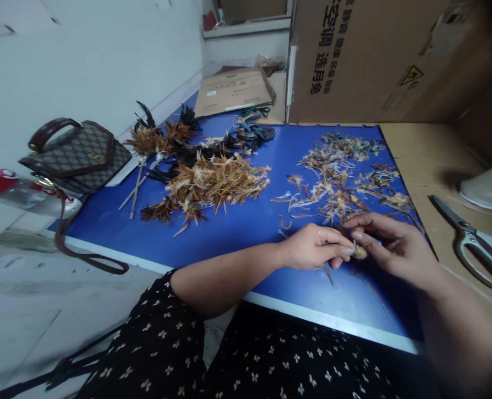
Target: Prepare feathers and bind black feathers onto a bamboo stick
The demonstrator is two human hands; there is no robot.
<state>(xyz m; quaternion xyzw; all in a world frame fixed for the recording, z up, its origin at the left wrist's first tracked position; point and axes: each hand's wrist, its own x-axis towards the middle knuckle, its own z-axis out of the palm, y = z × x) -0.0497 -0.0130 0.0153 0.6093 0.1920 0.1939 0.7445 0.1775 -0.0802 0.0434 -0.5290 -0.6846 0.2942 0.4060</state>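
My left hand (318,246) is closed in a pinch on a small bunch of feathers (359,252), whose fluffy tan base pokes out past the thumb. Close against it, my right hand (395,246) has thumb and index finger bent together at the same bunch; what lies between those fingertips is too small to make out. Just beyond both hands spreads a loose heap of feather scraps (333,183), brown, white and bluish. Left of the middle lies a pile of tan-brown feather bunches (216,180), with black and brown feather bunches (167,136) behind it.
A brown handbag (80,155) and a plastic bottle (25,191) stand at the left. Scissors (474,241) lie on cardboard at the right, near a whitish cylinder (489,185). A large cardboard box (366,61) rises behind the blue table (229,233); flat cardboard (233,91) lies at the back.
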